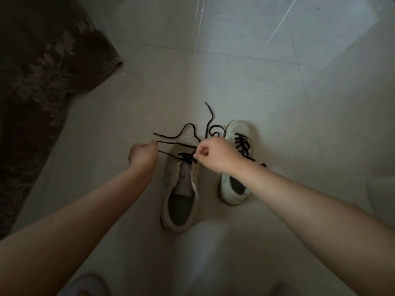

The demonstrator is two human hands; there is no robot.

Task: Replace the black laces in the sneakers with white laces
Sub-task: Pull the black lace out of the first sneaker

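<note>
Two pale sneakers stand side by side on the tiled floor, toes pointing away from me. The left sneaker [179, 189] has its black lace [171, 136] mostly pulled out, with only a few crossings left near the toe. My left hand [143, 153] pinches a strand of that lace, drawn out to the left. My right hand [213, 153] is curled over the toe end and pinches the lace at the remaining crossings. The right sneaker [237, 163] is still fully laced in black [242, 145], partly covered by my right wrist. No white laces are in view.
A dark patterned rug or cloth [42, 82] covers the floor at the left. Light glossy tiles [277, 71] stretch beyond the shoes. A blurred pale shape [87, 284] sits at the bottom edge.
</note>
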